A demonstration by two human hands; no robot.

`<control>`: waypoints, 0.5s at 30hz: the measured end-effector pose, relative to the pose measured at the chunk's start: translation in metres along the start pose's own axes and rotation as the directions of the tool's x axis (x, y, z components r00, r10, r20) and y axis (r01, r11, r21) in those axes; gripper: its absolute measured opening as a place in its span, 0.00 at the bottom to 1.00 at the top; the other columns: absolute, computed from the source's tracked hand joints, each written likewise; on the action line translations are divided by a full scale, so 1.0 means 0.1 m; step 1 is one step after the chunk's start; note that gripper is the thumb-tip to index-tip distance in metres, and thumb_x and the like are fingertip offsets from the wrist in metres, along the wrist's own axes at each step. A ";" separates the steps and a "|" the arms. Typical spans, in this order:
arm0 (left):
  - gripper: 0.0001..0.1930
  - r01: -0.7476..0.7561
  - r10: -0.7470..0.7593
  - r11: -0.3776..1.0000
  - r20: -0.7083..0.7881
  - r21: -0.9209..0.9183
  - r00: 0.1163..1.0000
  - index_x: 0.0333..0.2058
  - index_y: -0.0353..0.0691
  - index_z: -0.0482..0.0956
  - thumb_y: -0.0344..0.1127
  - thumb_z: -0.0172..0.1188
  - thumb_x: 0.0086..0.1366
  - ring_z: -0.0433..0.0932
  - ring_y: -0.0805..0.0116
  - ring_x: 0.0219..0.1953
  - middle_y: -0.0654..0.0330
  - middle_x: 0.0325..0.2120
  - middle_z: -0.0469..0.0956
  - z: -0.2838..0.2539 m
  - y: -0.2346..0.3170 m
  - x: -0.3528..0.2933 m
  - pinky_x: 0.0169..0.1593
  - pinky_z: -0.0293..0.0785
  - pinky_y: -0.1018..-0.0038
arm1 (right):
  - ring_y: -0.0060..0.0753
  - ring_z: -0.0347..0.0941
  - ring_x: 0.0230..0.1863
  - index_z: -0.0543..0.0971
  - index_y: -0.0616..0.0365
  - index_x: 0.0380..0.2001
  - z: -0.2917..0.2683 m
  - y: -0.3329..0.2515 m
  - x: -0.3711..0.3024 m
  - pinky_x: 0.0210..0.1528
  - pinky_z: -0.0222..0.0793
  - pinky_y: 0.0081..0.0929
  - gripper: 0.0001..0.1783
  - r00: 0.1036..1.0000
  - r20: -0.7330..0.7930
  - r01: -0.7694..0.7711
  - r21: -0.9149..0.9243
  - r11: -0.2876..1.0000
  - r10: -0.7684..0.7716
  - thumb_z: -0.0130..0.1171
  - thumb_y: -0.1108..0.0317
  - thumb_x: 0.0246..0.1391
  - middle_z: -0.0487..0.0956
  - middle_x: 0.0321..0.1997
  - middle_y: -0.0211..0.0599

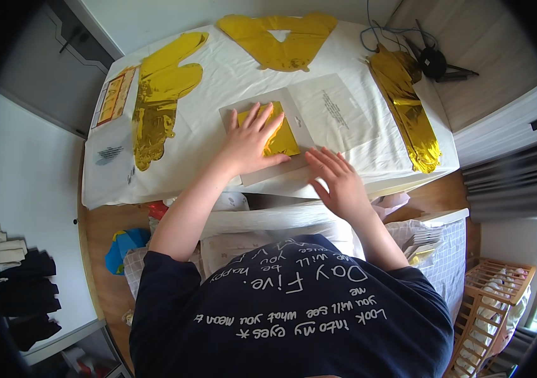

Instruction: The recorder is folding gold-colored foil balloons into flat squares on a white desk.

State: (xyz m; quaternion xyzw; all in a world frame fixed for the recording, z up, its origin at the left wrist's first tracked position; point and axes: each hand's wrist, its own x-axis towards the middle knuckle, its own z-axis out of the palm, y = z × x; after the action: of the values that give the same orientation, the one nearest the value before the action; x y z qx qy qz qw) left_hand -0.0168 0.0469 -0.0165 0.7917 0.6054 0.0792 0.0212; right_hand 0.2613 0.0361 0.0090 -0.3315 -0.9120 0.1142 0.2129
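Note:
My left hand [251, 143] lies flat with fingers spread over a folded gold foil balloon [286, 140]. The foil rests on a grey-white card or sleeve [299, 123] on the white-covered table. A clear plastic bag [360, 120] with printing on it extends to the right of this sleeve. At its near edge is my right hand [339, 184], fingers stretched out, with nothing seen in them. Whether its fingertips press on the sleeve cannot be told. Flat gold foil balloons lie around: one on the left [155, 107], one at the back [290, 55], one on the right [406, 104].
A black device with antennas [433, 63] and a blue cable stand at the back right of the table [218, 63]. Another clear bag [108, 167] and a printed picture card [115, 96] lie on the left. A wooden rack [502, 280] is at the lower right.

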 end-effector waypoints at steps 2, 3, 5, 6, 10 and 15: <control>0.53 0.000 0.000 1.000 0.002 0.000 1.000 0.77 0.57 0.52 0.77 0.57 0.61 0.43 0.47 0.79 0.53 0.78 0.47 0.00 0.00 -0.01 0.74 0.35 0.31 | 0.52 0.70 0.69 0.75 0.55 0.63 0.02 0.07 0.03 0.71 0.65 0.48 0.27 0.999 -0.033 -0.037 0.040 0.999 0.038 0.64 0.65 0.61 0.76 0.66 0.44; 0.53 -0.002 0.002 1.000 0.003 0.006 1.000 0.77 0.57 0.52 0.77 0.56 0.61 0.43 0.47 0.79 0.53 0.78 0.47 0.00 0.00 0.00 0.73 0.35 0.31 | 0.51 0.71 0.67 0.77 0.56 0.61 0.04 0.15 0.04 0.68 0.67 0.48 0.25 0.988 -0.100 -0.104 0.118 0.988 0.116 0.63 0.67 0.61 0.77 0.65 0.43; 0.53 -0.007 0.007 1.000 0.005 0.010 1.000 0.77 0.57 0.52 0.77 0.56 0.60 0.44 0.47 0.79 0.53 0.78 0.47 -0.01 0.01 0.01 0.73 0.35 0.30 | 0.49 0.74 0.63 0.81 0.56 0.57 0.06 0.28 0.10 0.64 0.68 0.45 0.22 0.958 -0.221 -0.164 0.105 0.981 0.184 0.65 0.65 0.59 0.79 0.63 0.42; 0.53 -0.005 0.005 1.000 0.008 0.006 1.000 0.77 0.57 0.52 0.78 0.56 0.61 0.44 0.47 0.79 0.53 0.78 0.47 -0.02 0.01 0.00 0.73 0.36 0.30 | 0.49 0.74 0.63 0.81 0.56 0.57 0.06 0.27 0.13 0.64 0.68 0.45 0.22 0.958 -0.220 -0.165 0.106 0.981 0.185 0.65 0.65 0.59 0.79 0.63 0.42; 0.53 -0.001 0.001 1.000 0.008 0.017 1.000 0.77 0.57 0.52 0.78 0.55 0.61 0.44 0.47 0.79 0.54 0.78 0.47 -0.01 0.00 -0.01 0.73 0.36 0.30 | 0.46 0.72 0.66 0.81 0.55 0.56 0.11 0.23 0.15 0.67 0.65 0.44 0.25 0.936 -0.221 -0.289 -0.041 0.956 0.274 0.69 0.58 0.56 0.79 0.64 0.40; 0.53 0.003 -0.003 1.000 0.012 0.016 1.000 0.76 0.57 0.52 0.78 0.55 0.60 0.44 0.47 0.79 0.54 0.78 0.47 -0.01 0.01 0.00 0.73 0.36 0.31 | 0.43 0.72 0.66 0.82 0.54 0.55 0.13 0.18 0.16 0.68 0.63 0.44 0.25 0.923 -0.221 -0.337 -0.076 0.938 0.314 0.69 0.57 0.56 0.79 0.64 0.37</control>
State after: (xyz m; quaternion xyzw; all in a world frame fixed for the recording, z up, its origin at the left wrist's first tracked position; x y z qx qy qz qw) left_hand -0.0157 0.0465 -0.0153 0.7914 0.6070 0.0697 0.0186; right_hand 0.2542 0.0588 -0.0039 -0.5001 -0.8222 0.0612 0.2650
